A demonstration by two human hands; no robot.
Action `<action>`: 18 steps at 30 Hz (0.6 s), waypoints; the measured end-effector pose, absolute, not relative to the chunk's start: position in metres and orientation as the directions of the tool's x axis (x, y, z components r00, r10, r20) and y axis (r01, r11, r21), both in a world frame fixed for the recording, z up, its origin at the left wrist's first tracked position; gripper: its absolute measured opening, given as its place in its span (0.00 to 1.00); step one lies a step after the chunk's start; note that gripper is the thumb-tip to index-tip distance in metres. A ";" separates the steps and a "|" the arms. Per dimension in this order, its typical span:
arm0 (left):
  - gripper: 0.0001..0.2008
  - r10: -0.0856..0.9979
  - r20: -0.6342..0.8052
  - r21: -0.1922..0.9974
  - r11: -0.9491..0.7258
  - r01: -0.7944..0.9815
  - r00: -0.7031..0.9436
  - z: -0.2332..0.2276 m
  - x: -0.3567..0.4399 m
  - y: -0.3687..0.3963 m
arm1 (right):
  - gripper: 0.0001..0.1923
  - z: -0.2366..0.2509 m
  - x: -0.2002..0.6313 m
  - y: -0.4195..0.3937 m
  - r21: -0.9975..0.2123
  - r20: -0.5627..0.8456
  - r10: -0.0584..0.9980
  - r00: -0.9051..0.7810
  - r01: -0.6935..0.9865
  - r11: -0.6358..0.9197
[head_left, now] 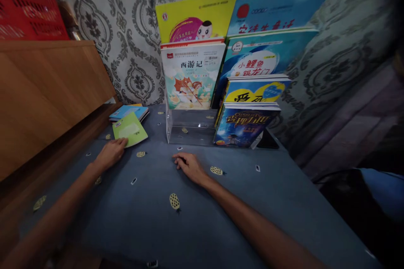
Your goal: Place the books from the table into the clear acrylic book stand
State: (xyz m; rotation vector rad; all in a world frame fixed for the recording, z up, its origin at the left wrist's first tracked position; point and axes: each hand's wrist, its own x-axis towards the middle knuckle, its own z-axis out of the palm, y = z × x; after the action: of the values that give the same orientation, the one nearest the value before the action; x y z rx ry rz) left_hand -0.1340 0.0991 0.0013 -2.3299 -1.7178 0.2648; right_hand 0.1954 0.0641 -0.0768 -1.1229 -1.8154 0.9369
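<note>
My left hand [112, 151] grips the near corner of a thin light-green book [134, 130]. That book lies tilted against a small stack of books [128, 112] with a blue cover on top. Over the middle of the table, my right hand [188, 165] holds nothing, its index finger reaching out and the others loosely bent. Beyond it stands a clear acrylic book rack [189, 134]. A white-covered book [192, 73] stands in its left column, in front of a yellow book [202, 12]. In the right column, a dark blue book [244, 126] is frontmost.
Behind the dark blue book rise a yellow-and-blue book [255, 88], a teal book [268, 52] and a tall blue book [280, 8]. A wooden cabinet [50, 92] borders the left side, with a red basket [30, 6] on it. The blue tablecloth [132, 218] has pineapple prints.
</note>
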 end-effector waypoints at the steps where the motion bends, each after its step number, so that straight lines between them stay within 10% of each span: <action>1: 0.19 0.940 -0.026 -0.288 -0.332 0.898 0.339 -0.003 -0.133 0.081 | 0.16 -0.077 0.196 0.064 -0.876 0.235 0.926 -0.297 0.348 0.334; 6: 0.18 0.834 -0.020 -0.180 -0.545 0.819 0.551 -0.013 -0.120 0.007 | 0.16 -0.079 0.196 0.065 -0.875 0.252 0.918 -0.306 0.333 0.351; 12: 0.23 0.815 -0.157 0.302 -0.498 0.813 0.558 0.019 -0.107 0.068 | 0.16 -0.080 0.196 0.064 -0.883 0.236 0.922 -0.306 0.328 0.335; 18: 0.32 0.976 0.171 0.011 -0.136 0.991 0.132 0.026 -0.090 0.230 | 0.16 -0.078 0.198 0.063 -0.871 0.241 0.922 -0.302 0.352 0.343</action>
State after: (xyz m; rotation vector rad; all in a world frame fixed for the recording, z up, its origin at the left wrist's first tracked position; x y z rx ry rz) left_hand -0.0903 0.2297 0.0264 -2.2829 -1.9923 -0.2086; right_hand 0.1976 0.0632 -0.0781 -1.1237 -1.8284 0.9254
